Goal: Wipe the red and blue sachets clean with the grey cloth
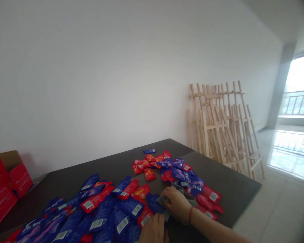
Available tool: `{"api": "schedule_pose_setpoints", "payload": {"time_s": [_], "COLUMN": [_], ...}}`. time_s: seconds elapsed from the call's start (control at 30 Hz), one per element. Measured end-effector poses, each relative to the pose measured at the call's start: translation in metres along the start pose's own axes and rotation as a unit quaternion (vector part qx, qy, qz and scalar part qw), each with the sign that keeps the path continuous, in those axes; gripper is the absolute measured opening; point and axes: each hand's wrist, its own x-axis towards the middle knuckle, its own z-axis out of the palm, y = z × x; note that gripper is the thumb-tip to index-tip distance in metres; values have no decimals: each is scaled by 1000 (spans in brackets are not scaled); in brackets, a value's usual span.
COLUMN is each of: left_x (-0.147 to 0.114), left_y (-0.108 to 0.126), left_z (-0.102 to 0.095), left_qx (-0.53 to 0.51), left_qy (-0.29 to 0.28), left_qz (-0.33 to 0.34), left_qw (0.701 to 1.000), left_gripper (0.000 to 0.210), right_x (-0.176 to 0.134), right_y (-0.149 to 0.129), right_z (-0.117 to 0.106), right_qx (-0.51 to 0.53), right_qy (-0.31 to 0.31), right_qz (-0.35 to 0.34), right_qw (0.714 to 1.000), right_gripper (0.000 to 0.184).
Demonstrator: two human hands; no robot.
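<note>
My right hand [176,202], with a red cord at the wrist, is closed on a grey, see-through-looking bag [188,195] low over the dark table. Just left of it, my left hand [154,230] has its fingers curled together at the bottom edge; whatever they grip is hidden. Between the two hands lies a blue packet [154,203], partly covered by the bag and the fingers. Blue and red packets [123,224] with barcodes are heaped beside my left hand. Beyond my right hand spreads another pile of red and blue packets [181,174].
A red cardboard box [21,179] with raised flaps stands at the far left. One blue packet [149,151] lies apart near the back of the dark table [111,165]. Several wooden easels [218,128] lean against the white wall, right of the table.
</note>
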Motion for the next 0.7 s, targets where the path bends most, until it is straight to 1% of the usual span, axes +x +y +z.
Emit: {"api": "schedule_pose_setpoints", "payload": {"time_s": [0.07, 0.2, 0.27, 0.37, 0.43, 0.5, 0.6, 0.7], "left_x": [10, 39, 53, 66, 68, 65, 54, 41], "left_y": [7, 21, 22, 14, 5, -3, -11, -18], "left_z": [-11, -27, -29, -26, -25, -31, -51, -72], "left_qx": [1, 1, 3, 7, 8, 5, 8, 26], "left_qy": [-6, -29, -49, -86, -103, -117, -159, -215], "left_qz": [-8, -37, -45, -46, -49, -47, -50, -66], "left_qw": [1000, 999, 998, 995, 993, 992, 986, 974], "left_gripper": [46, 65, 77, 88, 89, 87, 85, 88], "right_x": [9, 11, 8, 5, 4, 3, 0, -3], "right_y": [8, 21, 24, 22, 18, 13, 6, 0], "right_z": [2, 1, 2, 4, 4, 3, 2, 1], "right_qx": [39, 100, 156, 217, 208, 186, 148, 101], "right_qy": [34, 78, 105, 131, 127, 116, 91, 53], "right_qz": [29, 50, 48, 44, 39, 31, 9, -25], "right_qw": [998, 991, 981, 966, 969, 975, 985, 993], "right_gripper": [21, 30, 30, 28, 26, 25, 24, 20]}}
